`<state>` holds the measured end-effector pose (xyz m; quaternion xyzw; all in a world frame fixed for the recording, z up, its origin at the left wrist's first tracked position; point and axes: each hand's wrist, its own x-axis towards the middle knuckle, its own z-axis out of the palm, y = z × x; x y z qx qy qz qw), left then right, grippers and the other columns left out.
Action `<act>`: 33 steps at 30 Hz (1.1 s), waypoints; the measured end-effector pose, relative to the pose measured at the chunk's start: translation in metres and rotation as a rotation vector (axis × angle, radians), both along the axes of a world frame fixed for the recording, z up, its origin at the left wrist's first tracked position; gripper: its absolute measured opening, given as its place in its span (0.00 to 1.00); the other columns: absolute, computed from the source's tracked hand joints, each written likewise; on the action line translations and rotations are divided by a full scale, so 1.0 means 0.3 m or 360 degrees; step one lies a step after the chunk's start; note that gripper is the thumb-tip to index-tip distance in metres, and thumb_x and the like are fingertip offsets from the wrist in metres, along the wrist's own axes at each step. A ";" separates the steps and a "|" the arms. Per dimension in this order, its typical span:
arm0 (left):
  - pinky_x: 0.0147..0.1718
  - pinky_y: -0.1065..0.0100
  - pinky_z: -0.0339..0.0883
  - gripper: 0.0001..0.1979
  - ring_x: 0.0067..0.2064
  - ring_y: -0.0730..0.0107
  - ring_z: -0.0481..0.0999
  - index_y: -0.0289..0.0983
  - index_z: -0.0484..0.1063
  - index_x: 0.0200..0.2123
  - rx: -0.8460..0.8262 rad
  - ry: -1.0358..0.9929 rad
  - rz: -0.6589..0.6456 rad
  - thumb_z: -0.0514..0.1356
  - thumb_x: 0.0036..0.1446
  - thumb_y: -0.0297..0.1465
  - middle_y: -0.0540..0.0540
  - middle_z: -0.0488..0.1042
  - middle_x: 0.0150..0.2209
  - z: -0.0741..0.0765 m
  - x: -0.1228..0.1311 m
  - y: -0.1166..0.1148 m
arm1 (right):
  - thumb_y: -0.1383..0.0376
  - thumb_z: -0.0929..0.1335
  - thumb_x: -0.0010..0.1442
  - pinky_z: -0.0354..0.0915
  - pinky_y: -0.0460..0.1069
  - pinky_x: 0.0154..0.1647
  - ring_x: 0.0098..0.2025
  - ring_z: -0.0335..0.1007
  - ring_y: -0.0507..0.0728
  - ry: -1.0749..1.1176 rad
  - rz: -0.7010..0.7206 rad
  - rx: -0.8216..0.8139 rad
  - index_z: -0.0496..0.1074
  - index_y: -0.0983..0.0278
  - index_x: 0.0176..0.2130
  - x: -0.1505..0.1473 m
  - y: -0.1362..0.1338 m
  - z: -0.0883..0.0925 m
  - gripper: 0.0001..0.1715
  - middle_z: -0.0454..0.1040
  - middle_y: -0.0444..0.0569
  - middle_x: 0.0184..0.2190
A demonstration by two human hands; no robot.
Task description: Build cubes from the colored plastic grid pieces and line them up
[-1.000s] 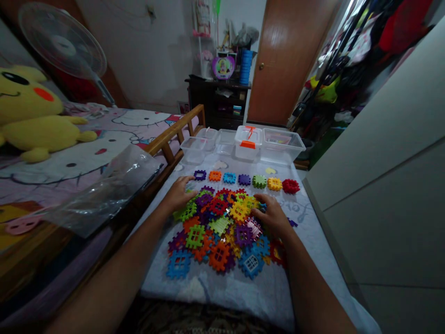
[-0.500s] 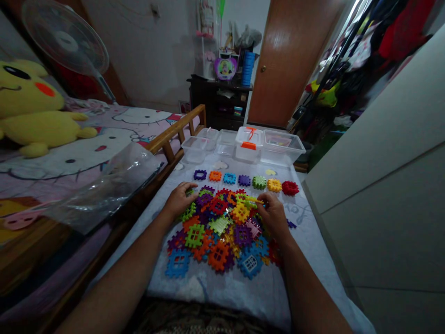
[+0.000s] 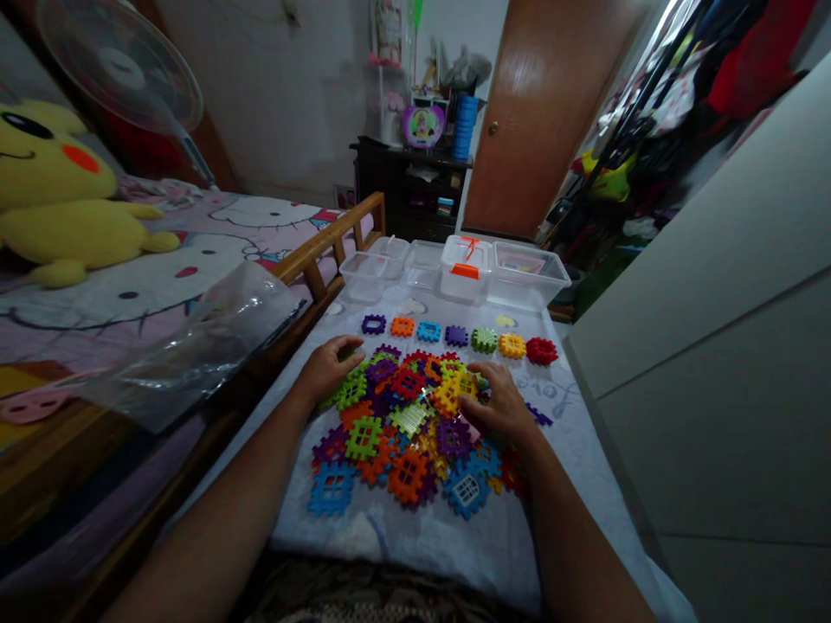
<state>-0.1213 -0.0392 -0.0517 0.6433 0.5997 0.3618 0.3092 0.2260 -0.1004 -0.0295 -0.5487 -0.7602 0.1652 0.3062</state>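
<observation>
A heap of colourful notched plastic building tiles [image 3: 409, 421] lies on the cloth in front of me. My left hand [image 3: 330, 368] rests at the heap's left edge beside a green tile [image 3: 351, 391], thumb and fingers apart, holding nothing. Over the right side of the heap is my right hand [image 3: 497, 400], its thumb and fingers spread around a yellow tile [image 3: 466, 384] that lies on top. That tile overlaps another yellow tile [image 3: 447, 396]. Beyond the heap runs a row of tile stacks sorted by colour, from a purple tile [image 3: 374, 324] to a red stack [image 3: 541, 350].
Clear plastic boxes [image 3: 363, 279] line the far end of the cloth-covered surface [image 3: 402, 541]; one lidded box [image 3: 465, 285] has an orange latch. A wooden bed rail [image 3: 325, 247] and a clear plastic bag [image 3: 214, 346] are on the left, a pale cabinet [image 3: 714, 363] on the right.
The yellow tile held on edge in my right hand now lies flat on the heap, and that hand's fingers have spread. My left hand has shifted slightly left.
</observation>
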 end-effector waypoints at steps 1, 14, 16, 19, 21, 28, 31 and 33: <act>0.53 0.55 0.69 0.29 0.49 0.54 0.78 0.37 0.75 0.46 -0.0002 -0.0008 0.0007 0.62 0.48 0.52 0.40 0.79 0.47 0.000 -0.002 0.000 | 0.59 0.72 0.52 0.63 0.60 0.54 0.50 0.66 0.64 -0.0037 -0.0004 -0.0020 0.71 0.61 0.49 -0.004 0.000 -0.003 0.24 0.74 0.54 0.47; 0.52 0.56 0.70 0.25 0.46 0.56 0.78 0.36 0.76 0.44 0.0082 0.0108 0.0001 0.60 0.51 0.50 0.40 0.79 0.46 -0.008 0.004 0.015 | 0.58 0.72 0.52 0.65 0.58 0.50 0.47 0.67 0.64 -0.0211 -0.0059 0.0005 0.73 0.61 0.50 -0.020 0.002 -0.006 0.25 0.73 0.54 0.44; 0.51 0.57 0.70 0.24 0.46 0.56 0.78 0.36 0.76 0.44 0.0099 0.0134 -0.0005 0.60 0.51 0.49 0.41 0.79 0.46 -0.011 0.002 0.017 | 0.58 0.72 0.52 0.65 0.58 0.49 0.47 0.67 0.63 -0.0212 -0.0088 0.0016 0.74 0.61 0.48 -0.022 0.007 -0.007 0.24 0.73 0.53 0.43; 0.50 0.57 0.70 0.24 0.45 0.56 0.78 0.37 0.76 0.44 0.0095 0.0140 -0.0009 0.60 0.51 0.48 0.41 0.79 0.45 -0.014 0.002 0.019 | 0.59 0.71 0.53 0.64 0.58 0.49 0.44 0.67 0.63 -0.0228 -0.0130 0.0052 0.75 0.62 0.43 -0.029 0.014 0.000 0.18 0.73 0.53 0.40; 0.50 0.57 0.71 0.24 0.45 0.56 0.79 0.36 0.76 0.44 0.0092 0.0150 -0.0019 0.59 0.51 0.47 0.41 0.79 0.45 -0.012 0.004 0.018 | 0.59 0.70 0.54 0.64 0.58 0.49 0.43 0.68 0.63 -0.0245 -0.0146 0.0073 0.76 0.62 0.41 -0.038 0.014 0.010 0.15 0.73 0.53 0.39; 0.50 0.58 0.71 0.23 0.45 0.57 0.78 0.36 0.76 0.43 0.0105 0.0159 -0.0035 0.59 0.52 0.47 0.41 0.78 0.45 -0.002 0.012 0.012 | 0.59 0.72 0.51 0.64 0.58 0.51 0.46 0.67 0.64 -0.0329 -0.0026 -0.0017 0.72 0.60 0.52 -0.049 -0.009 0.025 0.28 0.72 0.53 0.44; 0.50 0.58 0.70 0.23 0.45 0.57 0.78 0.36 0.76 0.44 0.0110 0.0175 -0.0039 0.60 0.52 0.47 0.41 0.78 0.45 -0.002 0.013 0.010 | 0.62 0.71 0.49 0.64 0.57 0.52 0.48 0.67 0.64 -0.0298 -0.0011 -0.0069 0.71 0.62 0.54 -0.045 -0.010 0.021 0.31 0.71 0.54 0.45; 0.50 0.58 0.70 0.22 0.45 0.57 0.78 0.37 0.76 0.44 0.0114 0.0201 -0.0035 0.60 0.52 0.47 0.41 0.78 0.45 -0.001 0.013 0.010 | 0.63 0.71 0.49 0.65 0.57 0.52 0.48 0.67 0.64 -0.0293 -0.0012 -0.0084 0.71 0.63 0.54 -0.047 -0.008 0.020 0.31 0.71 0.55 0.46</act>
